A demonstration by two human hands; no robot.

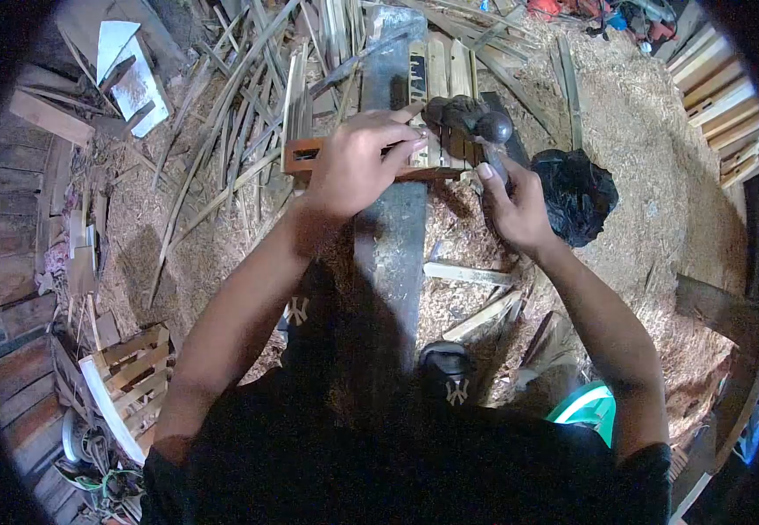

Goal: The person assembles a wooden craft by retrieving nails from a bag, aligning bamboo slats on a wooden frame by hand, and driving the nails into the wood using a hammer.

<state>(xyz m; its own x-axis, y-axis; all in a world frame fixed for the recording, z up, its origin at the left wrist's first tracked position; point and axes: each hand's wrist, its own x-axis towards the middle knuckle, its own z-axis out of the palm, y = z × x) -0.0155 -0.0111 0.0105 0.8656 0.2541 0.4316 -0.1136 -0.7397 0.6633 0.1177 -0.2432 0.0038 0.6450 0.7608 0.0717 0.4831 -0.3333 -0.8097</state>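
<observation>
My right hand [520, 206] is wrapped round the handle of a hammer [467, 118], whose dark metal head with a rounded end is over a slatted wooden piece [439, 70]. Close to the hammer head, my left hand [360, 162] has its thumb and fingertips together over the slats; whatever is between them is too small to name. Pale slats run away from me, and a reddish-brown wooden strip [303, 156] with a slot crosses their near end. The piece rests on a long grey board [397, 254].
Many thin wood strips [231, 122] are heaped at the left on sawdust. A black plastic bag [576, 197] lies right of my right hand. Slatted wooden pieces [721, 92] stand at the far right; another slatted piece [134, 376] is lower left. A green object [598, 407] is by my right arm.
</observation>
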